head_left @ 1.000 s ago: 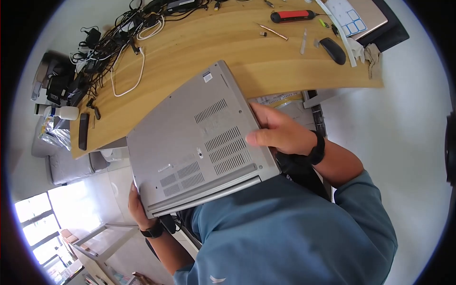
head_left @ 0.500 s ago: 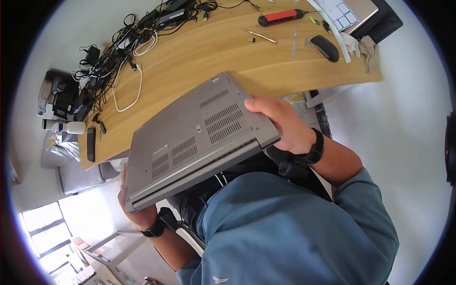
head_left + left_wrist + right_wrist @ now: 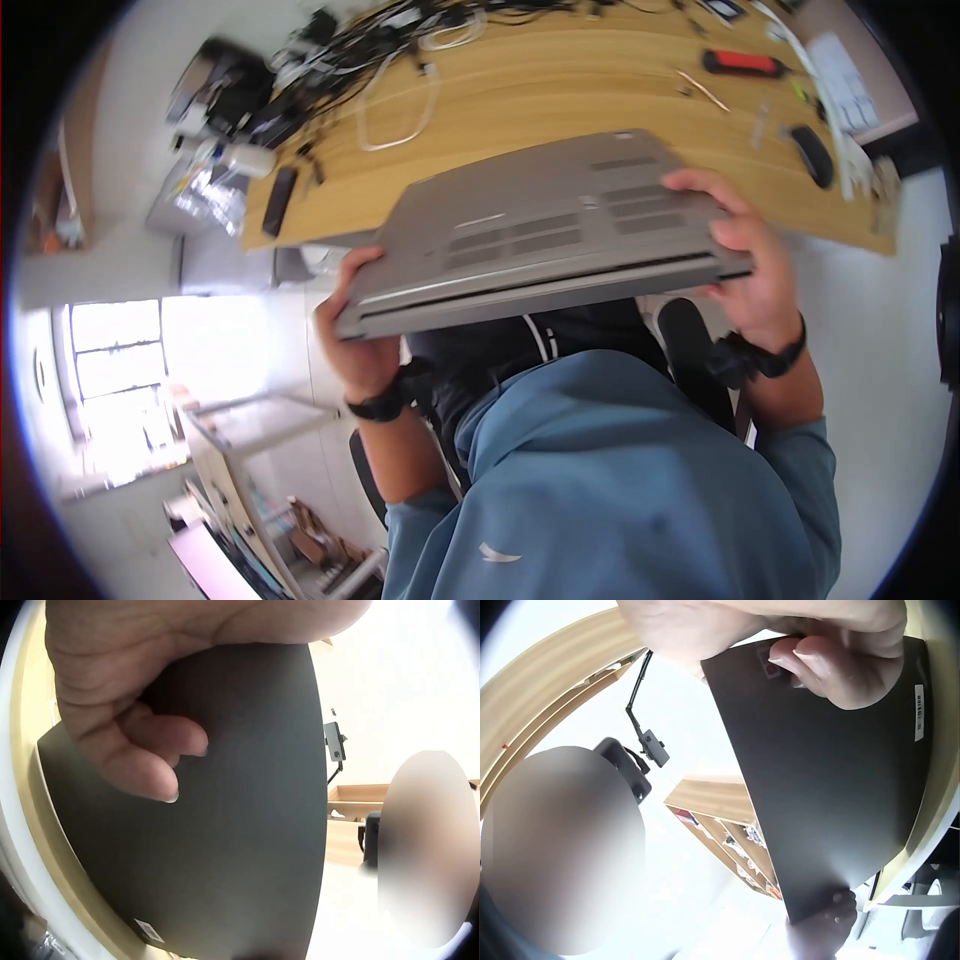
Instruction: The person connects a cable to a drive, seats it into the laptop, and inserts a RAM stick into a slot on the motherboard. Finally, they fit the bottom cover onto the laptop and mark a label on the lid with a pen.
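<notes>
A closed grey laptop point(image 3: 530, 215) is held up in front of the torso, its vented underside facing the head camera and its hinge edge towards the body. My left hand point(image 3: 358, 335) grips the near left corner. At the right end my right hand point(image 3: 755, 265) holds the other side, with digits over the underside. In the left wrist view the dark, smooth lid point(image 3: 232, 825) fills the middle, and curled fingers point(image 3: 142, 761) lie against it. The right wrist view shows the lid point(image 3: 817, 780) with a white barcode label point(image 3: 919, 712) near one edge.
Beyond the laptop is a wooden desk point(image 3: 560, 90). Tangled cables point(image 3: 350, 50) lie at its back left. A red-handled tool point(image 3: 743, 64), a pen-like rod point(image 3: 703, 89) and a black mouse point(image 3: 811, 157) are on the right. A white bottle point(image 3: 245, 158) stands at the left edge.
The laptop has turned from slanting to nearly level across the body, and its underside is now seen more edge-on. Both hands keep hold; the right hand's digits have shifted. The head view has swung left.
</notes>
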Available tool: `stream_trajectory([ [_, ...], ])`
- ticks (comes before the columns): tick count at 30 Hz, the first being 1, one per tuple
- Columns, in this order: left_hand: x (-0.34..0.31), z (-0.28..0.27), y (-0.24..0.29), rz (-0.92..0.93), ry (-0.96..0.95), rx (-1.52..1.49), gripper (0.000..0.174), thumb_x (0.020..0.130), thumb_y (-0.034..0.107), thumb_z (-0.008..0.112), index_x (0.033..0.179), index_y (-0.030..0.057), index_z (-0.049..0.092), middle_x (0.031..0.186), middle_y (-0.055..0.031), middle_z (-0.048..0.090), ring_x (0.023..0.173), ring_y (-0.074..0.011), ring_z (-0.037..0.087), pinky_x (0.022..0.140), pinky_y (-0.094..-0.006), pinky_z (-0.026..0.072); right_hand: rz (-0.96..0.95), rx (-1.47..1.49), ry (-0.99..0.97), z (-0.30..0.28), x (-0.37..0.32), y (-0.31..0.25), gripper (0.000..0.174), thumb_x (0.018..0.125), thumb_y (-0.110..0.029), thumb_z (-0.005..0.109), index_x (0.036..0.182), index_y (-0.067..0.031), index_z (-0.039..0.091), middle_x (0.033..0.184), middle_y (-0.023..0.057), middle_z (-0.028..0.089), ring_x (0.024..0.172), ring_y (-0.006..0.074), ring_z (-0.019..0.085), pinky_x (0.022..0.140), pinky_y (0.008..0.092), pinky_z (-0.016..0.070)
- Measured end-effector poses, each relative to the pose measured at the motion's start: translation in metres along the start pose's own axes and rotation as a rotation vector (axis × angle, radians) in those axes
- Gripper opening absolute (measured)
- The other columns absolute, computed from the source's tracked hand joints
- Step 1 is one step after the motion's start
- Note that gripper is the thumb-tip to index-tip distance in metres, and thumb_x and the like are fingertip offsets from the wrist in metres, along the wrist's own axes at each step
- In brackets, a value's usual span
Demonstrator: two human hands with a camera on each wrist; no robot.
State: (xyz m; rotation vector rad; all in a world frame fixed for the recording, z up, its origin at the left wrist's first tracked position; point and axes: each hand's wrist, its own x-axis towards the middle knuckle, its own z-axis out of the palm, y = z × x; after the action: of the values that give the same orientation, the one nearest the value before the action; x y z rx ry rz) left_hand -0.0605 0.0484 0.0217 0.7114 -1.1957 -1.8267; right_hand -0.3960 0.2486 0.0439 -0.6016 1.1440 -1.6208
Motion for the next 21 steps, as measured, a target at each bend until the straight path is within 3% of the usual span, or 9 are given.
stream_trajectory([
  [4, -0.002, 0.017, 0.002, -0.002, -0.02, -0.069, 0.059, 0.096, 0.041, 0.032, 0.125, -0.0036, 0.056, 0.12, -0.0147, 0.06, 0.116, -0.0249, 0.056, 0.104, -0.035, 0.04, 0.024, 0.027, -0.041, -0.008, 0.001, -0.003, 0.052, 0.088, -0.032, 0.046, 0.13, -0.0029, 0.055, 0.106, 0.0077, 0.061, 0.06, 0.0087, 0.049, 0.047, 0.0225, 0.0358],
  [5, -0.002, 0.019, 0.002, 0.019, 0.009, -0.087, 0.059, 0.096, 0.041, 0.032, 0.125, -0.0036, 0.056, 0.12, -0.0147, 0.06, 0.116, -0.0249, 0.056, 0.104, -0.035, 0.04, -0.004, 0.034, 0.06, 0.0, 0.001, -0.003, 0.051, 0.089, -0.034, 0.046, 0.129, -0.003, 0.055, 0.101, 0.0064, 0.06, 0.059, 0.0086, 0.046, 0.047, 0.0222, 0.0349],
  [10, -0.003, 0.024, 0.009, -0.027, -0.036, -0.079, 0.057, 0.098, 0.043, 0.034, 0.129, 0.0, 0.054, 0.115, -0.0134, 0.061, 0.103, -0.0213, 0.061, 0.085, -0.0353, 0.0513, -0.01, 0.067, 0.0, -0.002, 0.006, -0.01, 0.057, 0.093, -0.043, 0.047, 0.132, -0.0017, 0.05, 0.092, 0.0037, 0.055, 0.059, 0.0094, 0.044, 0.048, 0.0242, 0.035],
  [12, -0.004, 0.018, 0.012, -0.043, -0.077, -0.067, 0.065, 0.098, 0.052, 0.036, 0.132, -0.0018, 0.05, 0.119, -0.0152, 0.06, 0.108, -0.0233, 0.06, 0.089, -0.0371, 0.0504, -0.086, 0.063, 0.014, -0.004, 0.007, -0.008, 0.064, 0.094, -0.051, 0.049, 0.135, -0.0012, 0.047, 0.094, 0.0036, 0.056, 0.06, 0.0096, 0.044, 0.048, 0.0259, 0.0345],
  [15, -0.001, 0.012, 0.008, -0.02, -0.18, -0.037, 0.075, 0.095, 0.059, 0.042, 0.138, -0.002, 0.045, 0.122, -0.0147, 0.058, 0.105, -0.023, 0.061, 0.081, -0.0365, 0.0533, -0.13, 0.031, -0.03, -0.007, 0.007, -0.008, 0.079, 0.09, -0.058, 0.058, 0.142, 0.0001, 0.04, 0.098, 0.0045, 0.056, 0.065, 0.0112, 0.047, 0.052, 0.0271, 0.0365],
  [17, -0.001, 0.006, 0.002, 0.03, -0.293, -0.103, 0.088, 0.088, 0.061, 0.06, 0.145, -0.0026, 0.039, 0.126, -0.0136, 0.055, 0.107, -0.0213, 0.061, 0.085, -0.0349, 0.053, -0.167, 0.052, -0.136, -0.015, 0.009, -0.007, 0.089, 0.088, -0.056, 0.066, 0.148, 0.0006, 0.033, 0.104, 0.006, 0.058, 0.073, 0.0136, 0.051, 0.06, 0.0285, 0.042],
  [18, -0.002, 0.005, 0.001, 0.049, -0.299, -0.129, 0.088, 0.088, 0.061, 0.06, 0.145, -0.0026, 0.039, 0.126, -0.0136, 0.055, 0.107, -0.0213, 0.061, 0.085, -0.0349, 0.053, -0.176, 0.021, -0.14, -0.017, 0.009, -0.005, 0.089, 0.088, -0.056, 0.066, 0.148, 0.0006, 0.033, 0.104, 0.006, 0.058, 0.073, 0.0136, 0.051, 0.06, 0.0285, 0.042],
  [20, -0.003, 0.003, 0.006, 0.067, -0.312, 0.048, 0.103, 0.076, 0.056, 0.078, 0.148, -0.0026, 0.034, 0.129, -0.0121, 0.053, 0.112, -0.0203, 0.058, 0.09, -0.0341, 0.052, -0.268, -0.09, -0.161, -0.019, 0.01, -0.004, 0.09, 0.085, -0.05, 0.071, 0.149, 0.0003, 0.033, 0.108, 0.0085, 0.06, 0.072, 0.0157, 0.055, 0.059, 0.0296, 0.0454],
  [21, -0.003, 0.002, 0.011, 0.017, -0.349, -0.032, 0.092, 0.077, 0.028, 0.085, 0.149, 0.0004, 0.036, 0.131, -0.0098, 0.053, 0.119, -0.0187, 0.055, 0.099, -0.033, 0.0479, -0.19, -0.019, -0.097, -0.019, 0.009, -0.006, 0.083, 0.083, -0.03, 0.078, 0.148, 0.0003, 0.036, 0.11, 0.0116, 0.063, 0.073, 0.0189, 0.063, 0.06, 0.0307, 0.0512],
])
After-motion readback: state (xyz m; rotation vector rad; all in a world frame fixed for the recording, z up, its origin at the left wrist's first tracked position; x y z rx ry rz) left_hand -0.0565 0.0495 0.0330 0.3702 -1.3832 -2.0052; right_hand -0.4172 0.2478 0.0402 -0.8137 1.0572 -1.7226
